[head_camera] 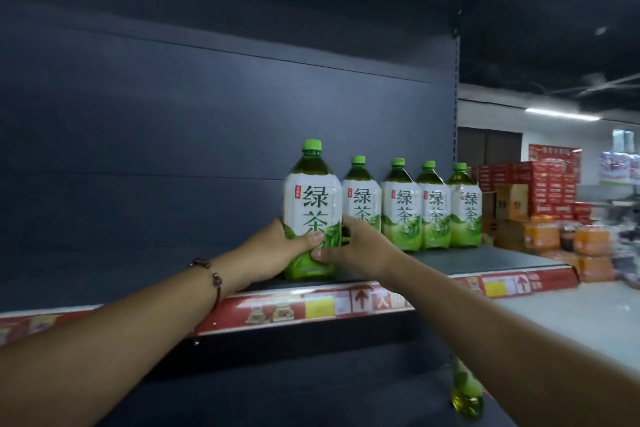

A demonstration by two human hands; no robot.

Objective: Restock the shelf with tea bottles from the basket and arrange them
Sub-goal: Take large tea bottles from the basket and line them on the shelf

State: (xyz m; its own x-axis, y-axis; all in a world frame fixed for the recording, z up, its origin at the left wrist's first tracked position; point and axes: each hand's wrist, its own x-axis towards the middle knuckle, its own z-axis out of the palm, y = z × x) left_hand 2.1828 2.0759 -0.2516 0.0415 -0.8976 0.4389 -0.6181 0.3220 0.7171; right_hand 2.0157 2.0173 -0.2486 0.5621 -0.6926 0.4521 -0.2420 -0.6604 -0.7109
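Five tea bottles [401, 204] stand on a dark shelf [485, 258] under dim lighting.

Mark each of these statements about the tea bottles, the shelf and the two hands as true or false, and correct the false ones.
1. Both hands grip the nearest tea bottle. True: the left hand and the right hand hold its lower half.
2. The bottle caps are red. False: the caps are green.
3. Four more bottles stand in a row to the right of the held one. True.
4. The held bottle lies on its side. False: it is upright at the front edge of the shelf.
5. A bracelet is on the right wrist. False: it is on the left wrist.
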